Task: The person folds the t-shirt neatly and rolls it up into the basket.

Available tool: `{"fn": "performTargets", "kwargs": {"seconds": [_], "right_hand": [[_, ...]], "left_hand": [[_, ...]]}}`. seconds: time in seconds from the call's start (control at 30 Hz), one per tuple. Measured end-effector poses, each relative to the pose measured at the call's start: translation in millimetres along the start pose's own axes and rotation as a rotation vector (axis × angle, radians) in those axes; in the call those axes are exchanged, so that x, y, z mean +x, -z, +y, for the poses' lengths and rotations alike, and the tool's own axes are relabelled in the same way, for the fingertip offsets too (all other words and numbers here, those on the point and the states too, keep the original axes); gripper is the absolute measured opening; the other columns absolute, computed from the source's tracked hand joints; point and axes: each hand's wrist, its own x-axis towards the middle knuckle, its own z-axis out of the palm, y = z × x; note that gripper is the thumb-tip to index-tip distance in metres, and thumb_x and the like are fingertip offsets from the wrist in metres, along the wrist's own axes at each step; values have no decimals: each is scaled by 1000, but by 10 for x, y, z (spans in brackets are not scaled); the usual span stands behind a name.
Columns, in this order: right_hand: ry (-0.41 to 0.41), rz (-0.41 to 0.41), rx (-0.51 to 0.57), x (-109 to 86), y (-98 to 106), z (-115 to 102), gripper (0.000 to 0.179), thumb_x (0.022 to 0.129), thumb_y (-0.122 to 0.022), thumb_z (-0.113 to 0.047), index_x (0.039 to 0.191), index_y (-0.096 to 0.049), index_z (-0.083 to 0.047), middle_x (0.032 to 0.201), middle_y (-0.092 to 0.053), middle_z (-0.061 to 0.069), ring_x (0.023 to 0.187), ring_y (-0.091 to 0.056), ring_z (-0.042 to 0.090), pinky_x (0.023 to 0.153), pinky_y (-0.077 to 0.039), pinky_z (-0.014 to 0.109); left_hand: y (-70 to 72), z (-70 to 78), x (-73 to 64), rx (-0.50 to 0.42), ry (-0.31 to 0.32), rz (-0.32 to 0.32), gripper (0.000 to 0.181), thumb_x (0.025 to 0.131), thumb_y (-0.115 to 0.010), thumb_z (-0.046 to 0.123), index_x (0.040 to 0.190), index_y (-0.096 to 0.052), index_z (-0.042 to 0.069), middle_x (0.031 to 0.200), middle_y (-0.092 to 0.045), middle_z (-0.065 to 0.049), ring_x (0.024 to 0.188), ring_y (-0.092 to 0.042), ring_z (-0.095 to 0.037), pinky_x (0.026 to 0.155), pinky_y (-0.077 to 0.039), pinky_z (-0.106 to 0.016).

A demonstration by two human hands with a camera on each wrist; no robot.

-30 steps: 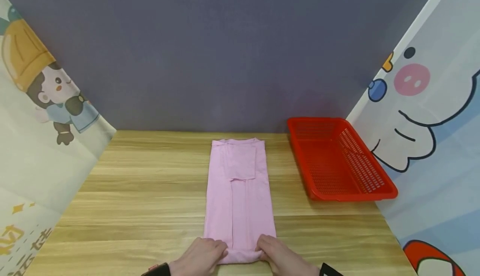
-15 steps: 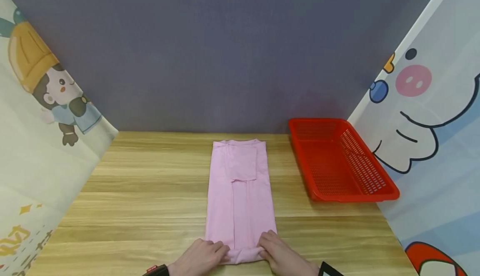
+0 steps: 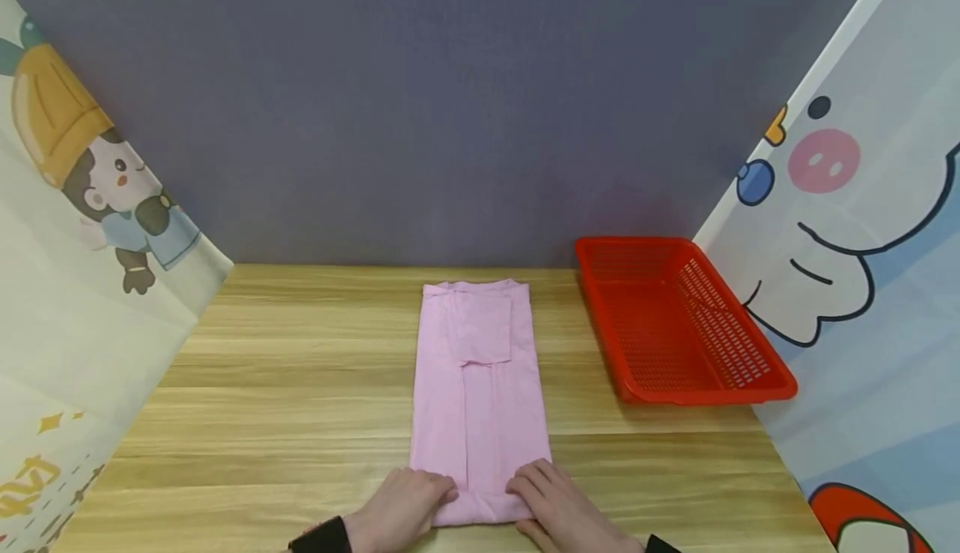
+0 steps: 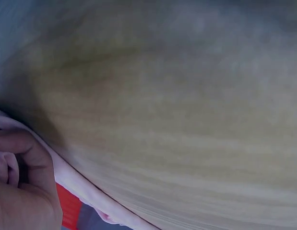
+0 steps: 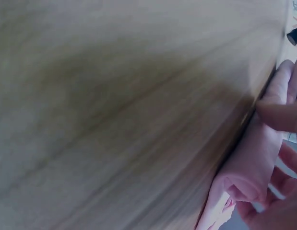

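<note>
A pink folded garment lies lengthwise on the table, its near end turned over into a thick roll. A smaller folded flap shows on top near its far end. At the left end of the roll my left hand grips the cloth with bent fingers; in the left wrist view that hand has pink cloth between thumb and finger. My right hand holds the right end of the roll, fingers over the top. The right wrist view has its thumb against the rolled cloth and the other fingers on the far side.
A red plastic basket with perforated walls stands on the right of the wooden table. Behind rises a dark grey panel. Cartoon-printed sheets flank the table at left and right.
Both hands stay at the near roll and shift slightly. The right hand's fingers have loosened and spread a little, its thumb now showing apart below. The rolled edge looks flatter.
</note>
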Motion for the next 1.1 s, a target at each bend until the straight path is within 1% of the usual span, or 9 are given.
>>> {"fn": "performTargets", "kwargs": {"seconds": [0.13,0.27,0.4,0.5,0.6,0.7,0.87,1.0,1.1], "right_hand": [[57,81,-35,6,-16,6,32,79,-80,-26,105,-63,-19,100,-58,-11,96,-52,6,84,-45,21],[73,120,14,25,-22,1,22,79,-79,-20,97,-67,-19,91,-59,-11,87,-53,4,79,-43,16],[31,129,122,53,-21,1,7,88,-73,-19,93,-68,-17,88,-58,-10,83,-53,3,76,-43,14],[-5,130,171,66,-19,6,4,94,-67,-21,92,-67,-17,87,-58,-10,83,-53,3,76,-42,14],[-55,116,181,74,-13,2,6,97,-64,-23,92,-65,-19,87,-58,-12,83,-51,2,76,-42,14],[-109,90,178,82,-7,-7,5,97,-63,-22,93,-65,-20,86,-57,-14,82,-49,1,74,-42,15],[-164,25,145,110,2,-25,6,93,-65,-13,95,-66,-19,87,-58,-13,81,-49,3,74,-45,21],[-188,-38,128,134,1,-30,8,93,-64,-11,97,-66,-18,88,-58,-12,81,-49,4,75,-46,25],[-198,-55,126,142,-8,-31,8,94,-63,-11,97,-67,-18,88,-58,-12,81,-48,4,75,-46,25]], "left_hand": [[32,9,23,-23,10,-33,29,103,-56,28,74,-59,23,64,-59,15,56,-48,2,48,-33,-18],[41,8,17,-13,18,-45,29,103,-55,29,75,-59,22,64,-58,15,56,-47,2,48,-33,-18],[30,8,-20,113,-53,31,24,102,-55,28,80,-62,22,67,-60,14,54,-50,1,48,-33,-18],[25,7,-64,255,-115,113,22,101,-56,37,88,-65,23,71,-60,14,52,-48,-1,45,-25,-16],[27,13,-99,356,-133,137,34,98,-54,57,97,-65,24,77,-57,13,56,-47,-3,46,-17,-17],[24,21,-115,421,-138,129,46,92,-54,68,102,-62,24,81,-56,12,63,-49,-5,45,-17,-18],[-26,27,-94,509,-156,192,40,90,-61,61,99,-60,22,81,-55,10,68,-50,-6,41,-20,-18],[-59,13,-89,540,-167,239,33,100,-50,53,92,-57,22,78,-52,10,67,-47,-6,39,-18,-19],[-67,-9,-90,544,-175,252,36,106,-40,49,88,-57,21,79,-51,9,67,-46,-7,40,-16,-19]]}}
